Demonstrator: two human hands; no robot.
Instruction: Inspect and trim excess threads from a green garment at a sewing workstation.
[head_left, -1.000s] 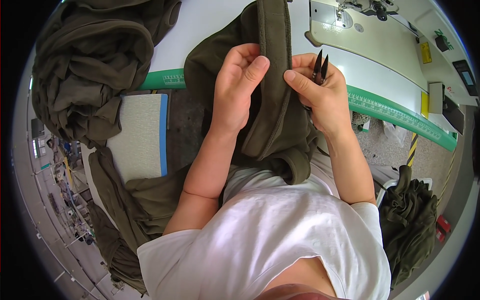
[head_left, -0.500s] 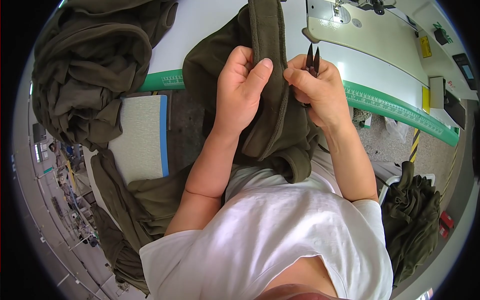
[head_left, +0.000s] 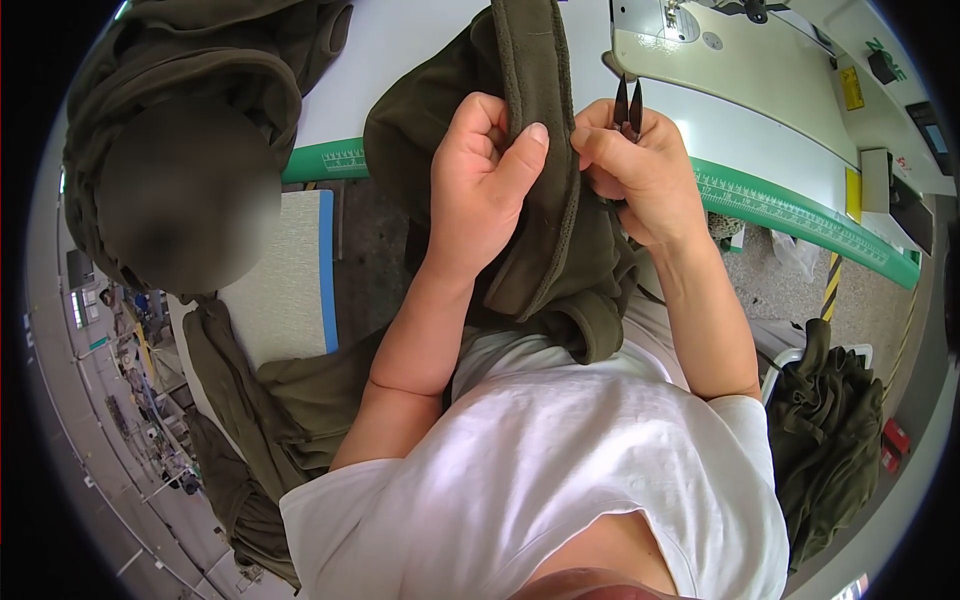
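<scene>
A dark olive fleece garment (head_left: 540, 190) hangs down in front of me, with its long seamed band running from the top of the view toward my lap. My left hand (head_left: 483, 190) is closed on the band's left side, thumb lying over it. At the band's right edge is my right hand (head_left: 645, 175), closed around a pair of thread snips (head_left: 628, 105) whose dark pointed blades stick up past the fingers. Its thumb and forefinger are pinched together beside the seam; whether a thread is between them is too small to tell.
A sewing machine (head_left: 730, 60) stands at the back right of the white table, whose green front edge (head_left: 800, 205) carries a ruler scale. More olive fabric (head_left: 200, 75) is heaped at the left, partly behind a blurred patch. At the lower right, olive garments (head_left: 825, 440) fill a white bin.
My right hand has shifted slightly right with the snips, the pinched fingertips drawing a little off the band's edge. My left hand stays almost in place.
</scene>
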